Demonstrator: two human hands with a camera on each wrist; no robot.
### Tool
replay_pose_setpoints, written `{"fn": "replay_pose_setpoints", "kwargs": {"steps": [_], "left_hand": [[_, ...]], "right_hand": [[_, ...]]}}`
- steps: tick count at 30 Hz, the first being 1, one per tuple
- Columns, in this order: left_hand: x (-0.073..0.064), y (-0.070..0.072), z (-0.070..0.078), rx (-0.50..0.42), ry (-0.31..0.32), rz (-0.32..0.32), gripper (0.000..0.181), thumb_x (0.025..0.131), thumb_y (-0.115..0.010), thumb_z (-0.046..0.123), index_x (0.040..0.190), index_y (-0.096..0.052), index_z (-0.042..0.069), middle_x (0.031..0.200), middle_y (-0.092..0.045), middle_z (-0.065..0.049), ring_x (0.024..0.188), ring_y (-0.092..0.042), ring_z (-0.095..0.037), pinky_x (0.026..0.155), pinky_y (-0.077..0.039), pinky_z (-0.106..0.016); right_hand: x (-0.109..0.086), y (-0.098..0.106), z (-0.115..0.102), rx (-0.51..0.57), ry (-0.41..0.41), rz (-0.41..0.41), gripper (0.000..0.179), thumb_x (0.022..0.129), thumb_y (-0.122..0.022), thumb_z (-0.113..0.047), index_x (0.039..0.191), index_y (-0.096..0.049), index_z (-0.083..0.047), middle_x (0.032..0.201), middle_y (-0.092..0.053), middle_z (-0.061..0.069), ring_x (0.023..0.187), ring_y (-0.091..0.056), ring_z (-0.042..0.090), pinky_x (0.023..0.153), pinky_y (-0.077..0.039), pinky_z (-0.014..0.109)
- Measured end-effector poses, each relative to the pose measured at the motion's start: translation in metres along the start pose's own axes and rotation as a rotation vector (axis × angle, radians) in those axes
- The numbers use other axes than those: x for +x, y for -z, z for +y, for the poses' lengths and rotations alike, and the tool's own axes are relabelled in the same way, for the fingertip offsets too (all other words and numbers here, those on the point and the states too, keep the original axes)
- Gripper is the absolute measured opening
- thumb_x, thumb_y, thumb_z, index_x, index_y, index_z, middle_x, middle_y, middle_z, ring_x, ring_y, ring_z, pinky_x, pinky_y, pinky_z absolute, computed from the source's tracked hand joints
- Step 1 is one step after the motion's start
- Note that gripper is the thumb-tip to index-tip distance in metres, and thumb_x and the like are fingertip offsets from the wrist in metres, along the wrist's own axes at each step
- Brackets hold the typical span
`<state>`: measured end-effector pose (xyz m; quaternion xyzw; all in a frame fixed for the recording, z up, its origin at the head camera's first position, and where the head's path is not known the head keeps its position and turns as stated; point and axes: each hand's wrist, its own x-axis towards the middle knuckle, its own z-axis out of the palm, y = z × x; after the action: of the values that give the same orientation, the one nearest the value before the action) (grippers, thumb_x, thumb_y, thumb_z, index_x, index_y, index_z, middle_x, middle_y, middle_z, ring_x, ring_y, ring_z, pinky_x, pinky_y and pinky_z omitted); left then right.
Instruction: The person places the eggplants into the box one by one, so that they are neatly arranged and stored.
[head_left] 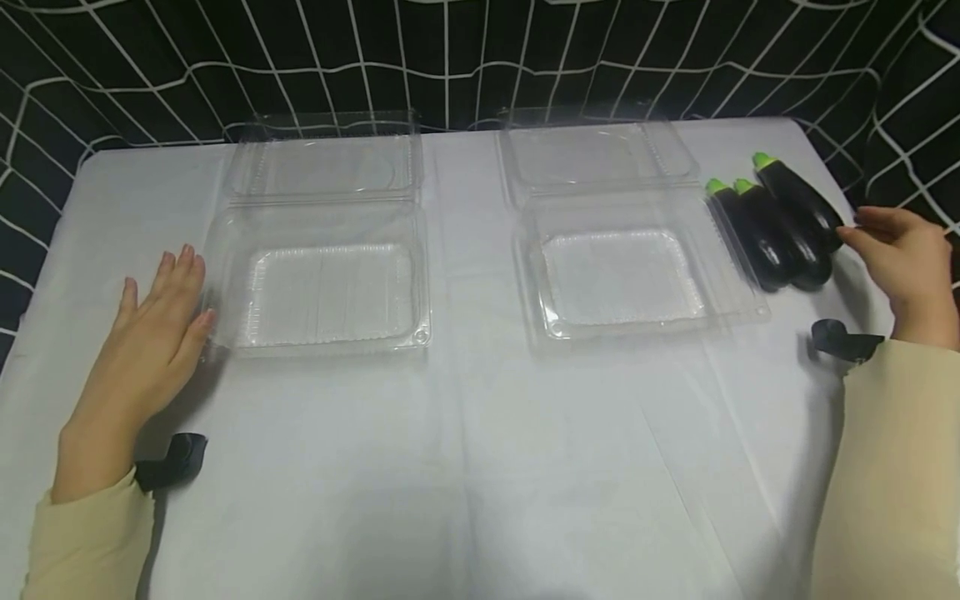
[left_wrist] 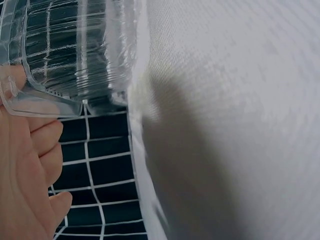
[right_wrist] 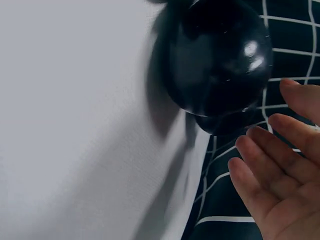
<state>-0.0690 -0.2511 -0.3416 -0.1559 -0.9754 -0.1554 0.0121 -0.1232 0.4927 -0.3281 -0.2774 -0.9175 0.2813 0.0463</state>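
Note:
Two clear plastic clamshell boxes lie with their lids back, the left box (head_left: 330, 296) beside my left hand (head_left: 153, 346) and the right box (head_left: 622, 279) across a gap. My left hand's fingers are extended, with the thumb at the box's left edge; the left wrist view shows the hand (left_wrist: 35, 170) right at the box rim (left_wrist: 45, 107). Three glossy dark eggplants (head_left: 753, 237) with green caps lie side by side at the table's right. At their rounded ends, my right hand (head_left: 903, 258) has loosely bent fingers, seen apart from the nearest eggplant (right_wrist: 220, 60) in the right wrist view.
A white cloth (head_left: 465, 500) covers the table. Dark fabric with a white grid (head_left: 465, 67) hangs behind and at the sides. A black strap end (head_left: 846, 340) sticks out from my right wrist, another strap end (head_left: 174, 462) from the left.

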Motion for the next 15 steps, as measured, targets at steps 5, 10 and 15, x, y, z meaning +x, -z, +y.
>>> {"fn": "replay_pose_setpoints", "kwargs": {"steps": [5, 10, 15], "left_hand": [[0.000, 0.000, 0.001, 0.000, -0.004, 0.006, 0.059, 0.103, -0.027, 0.032, 0.148, -0.014, -0.004, 0.155, -0.011, -0.018, 0.144, -0.002, -0.027, 0.113, 0.005, -0.052], [0.000, -0.002, 0.001, 0.001, -0.014, 0.018, 0.059, 0.103, -0.027, 0.032, 0.148, -0.015, -0.004, 0.155, -0.012, -0.018, 0.144, -0.003, -0.027, 0.113, 0.005, -0.052], [0.000, -0.002, 0.000, -0.006, -0.025, 0.031, 0.058, 0.103, -0.026, 0.032, 0.148, -0.016, -0.004, 0.155, -0.014, -0.018, 0.144, -0.004, -0.027, 0.113, 0.004, -0.052]], "right_hand": [[0.016, -0.004, 0.006, -0.053, -0.011, -0.051, 0.061, 0.096, -0.048, -0.035, 0.148, -0.031, -0.008, 0.148, -0.037, 0.014, 0.129, -0.042, 0.028, 0.104, -0.037, 0.044], [0.051, -0.016, 0.042, -0.085, -0.010, -0.046, 0.066, 0.091, -0.055, -0.043, 0.147, -0.035, -0.014, 0.145, -0.042, 0.010, 0.119, -0.047, 0.023, 0.099, -0.039, 0.045], [0.072, -0.024, 0.064, -0.128, 0.031, -0.039, 0.072, 0.088, -0.057, -0.049, 0.146, -0.037, -0.011, 0.143, -0.042, 0.016, 0.119, -0.046, 0.026, 0.096, -0.039, 0.046]]}}
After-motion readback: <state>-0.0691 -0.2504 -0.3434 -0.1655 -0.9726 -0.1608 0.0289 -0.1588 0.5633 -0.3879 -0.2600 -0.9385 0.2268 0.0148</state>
